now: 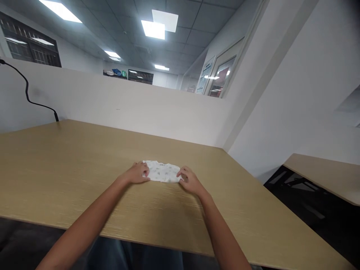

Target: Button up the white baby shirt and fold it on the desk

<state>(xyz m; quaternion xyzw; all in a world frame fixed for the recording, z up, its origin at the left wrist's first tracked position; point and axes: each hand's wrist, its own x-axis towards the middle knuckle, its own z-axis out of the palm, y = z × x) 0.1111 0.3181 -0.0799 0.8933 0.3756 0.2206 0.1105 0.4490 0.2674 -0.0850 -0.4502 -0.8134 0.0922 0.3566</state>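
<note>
Left hand: the left hand point(137, 173) is laid on the left end of the small folded white cloth with a faint grey print point(163, 171); the fingers are half curled and are pressed on the edge of the fabric. Whether the edge is pinched or only touched cannot be told.
Right hand: the right hand point(189, 180) is placed at the right end of the same cloth; the fingers point(182, 174) are bent loosely and the fabric is touched by their tips. A firm grip cannot be confirmed here either.
Cloth: it is lain flat between the two hands, folded to a short wide shape, near the middle of the light wooden table point(70, 168).
Forearms: both bare forearms are seen to come from the lower edge of the view and are cut off there.
Hidden parts: the palms and the thumbs are mostly covered; the print on the cloth is too small to be read.
Around: a white partition wall point(126, 108) is stood behind the table, and a black cable point(28, 93) is hung over it at the left. A second wooden table point(323, 176) is seen at the right, cut off by the frame.
</note>
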